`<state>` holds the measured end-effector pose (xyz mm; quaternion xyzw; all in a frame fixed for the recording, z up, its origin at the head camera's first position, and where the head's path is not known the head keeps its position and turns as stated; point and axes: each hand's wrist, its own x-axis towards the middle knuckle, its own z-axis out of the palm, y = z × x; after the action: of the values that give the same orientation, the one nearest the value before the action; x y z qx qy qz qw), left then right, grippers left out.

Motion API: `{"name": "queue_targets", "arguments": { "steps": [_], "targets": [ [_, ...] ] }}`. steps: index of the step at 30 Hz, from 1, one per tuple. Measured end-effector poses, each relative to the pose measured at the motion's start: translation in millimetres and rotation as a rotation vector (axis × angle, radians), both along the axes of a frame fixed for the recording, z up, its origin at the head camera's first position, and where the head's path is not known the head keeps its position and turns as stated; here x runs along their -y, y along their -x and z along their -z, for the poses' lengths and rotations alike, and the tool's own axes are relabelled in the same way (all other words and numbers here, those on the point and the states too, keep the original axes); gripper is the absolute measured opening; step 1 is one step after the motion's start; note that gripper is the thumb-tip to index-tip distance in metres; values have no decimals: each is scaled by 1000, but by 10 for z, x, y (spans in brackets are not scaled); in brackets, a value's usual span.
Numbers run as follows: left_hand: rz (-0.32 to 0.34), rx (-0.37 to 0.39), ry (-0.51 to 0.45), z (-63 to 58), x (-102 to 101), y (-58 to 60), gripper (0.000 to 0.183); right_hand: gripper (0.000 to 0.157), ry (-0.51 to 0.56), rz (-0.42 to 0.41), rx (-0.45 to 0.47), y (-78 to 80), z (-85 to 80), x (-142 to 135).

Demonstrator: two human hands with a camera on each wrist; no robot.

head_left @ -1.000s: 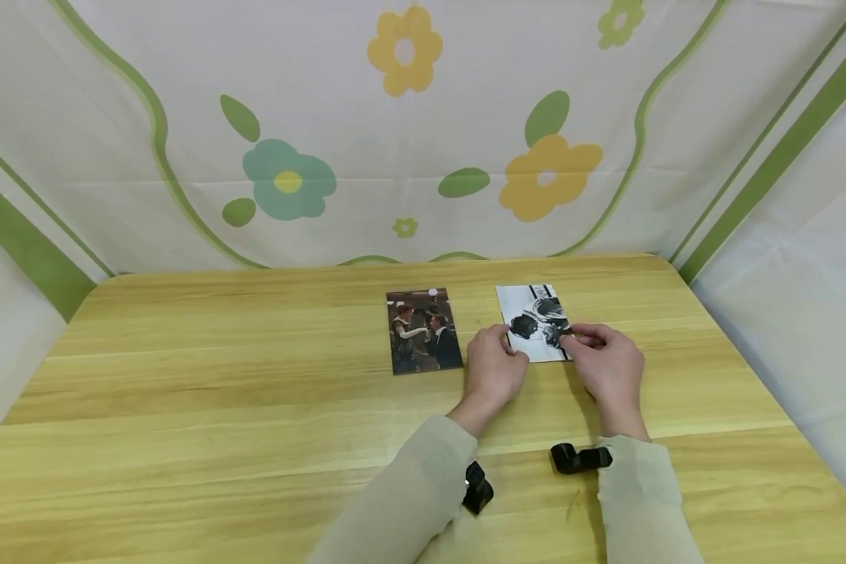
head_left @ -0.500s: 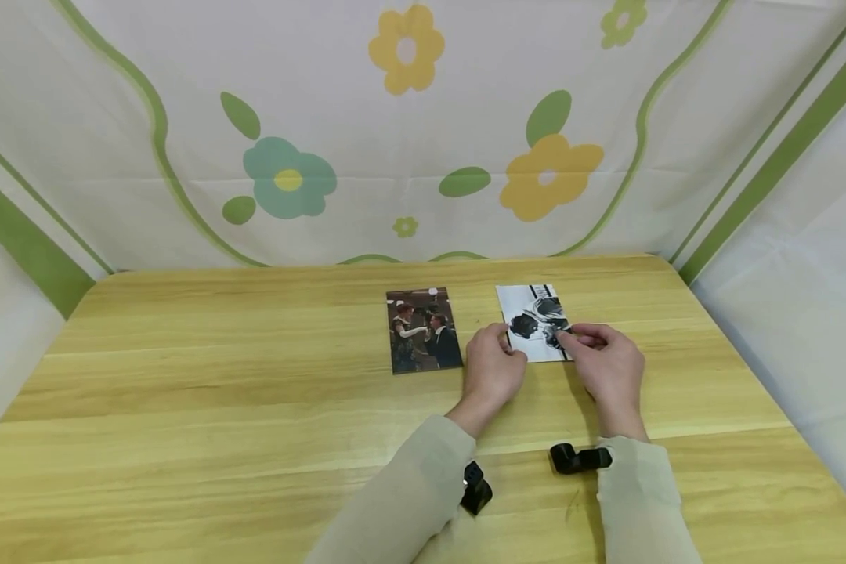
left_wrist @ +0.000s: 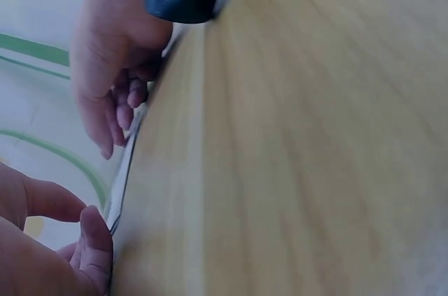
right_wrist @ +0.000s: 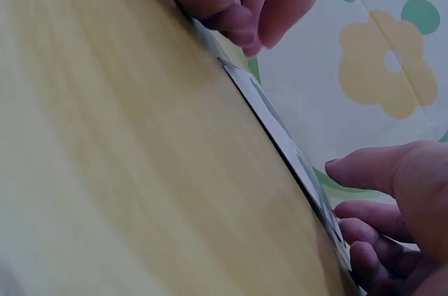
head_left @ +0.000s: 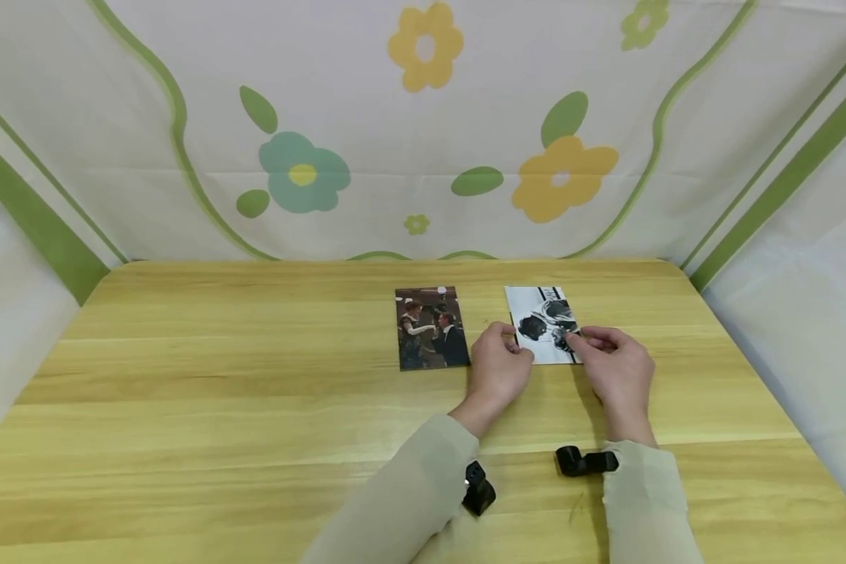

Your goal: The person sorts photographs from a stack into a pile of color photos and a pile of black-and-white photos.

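Observation:
A black-and-white picture card with dark figures lies flat on the table, between both hands. The left hand is at its left edge, with thumb and index finger bent close to the near left corner. At the right edge the right hand has its fingertips beside the card. Its thumb reaches over the surface; the right wrist view shows that thumb a little above the card. Neither hand visibly clamps the card. To the left lies a dark colour picture card showing two people.
The wooden table runs back to a white cloth backdrop with printed flowers. Black wrist cameras hang at both sleeves, low over the wood.
The head view has shifted slightly, so everything sits a little farther right. The cards stay where they lie, and both hands hold nearly the same pose beside the black-and-white card.

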<state>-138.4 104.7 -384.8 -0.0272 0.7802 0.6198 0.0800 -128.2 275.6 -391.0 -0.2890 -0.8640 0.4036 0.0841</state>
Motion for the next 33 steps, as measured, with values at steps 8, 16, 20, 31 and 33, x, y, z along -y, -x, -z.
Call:
{"name": "queue_targets", "arguments": {
  "steps": [8, 16, 20, 31, 33],
  "targets": [
    [34, 24, -35, -126, 291, -73, 27, 42, 23, 20, 9, 5, -41, -11],
    [-12, 70, -122, -194, 711, -59, 28, 37, 33, -104, 7, -6, -164, 106],
    [-61, 112, -175, -163, 932, -33, 26, 35, 101, -252, -3, -16, -219, 273],
    [-203, 145, -296, -118, 1579, -11, 25, 37, 427, -404, -59, 12, -224, 907],
    [-218, 155, -302, -108, 1674, -30, 25, 37, 465, -415, -65, 15, -208, 975]
  ]
}}
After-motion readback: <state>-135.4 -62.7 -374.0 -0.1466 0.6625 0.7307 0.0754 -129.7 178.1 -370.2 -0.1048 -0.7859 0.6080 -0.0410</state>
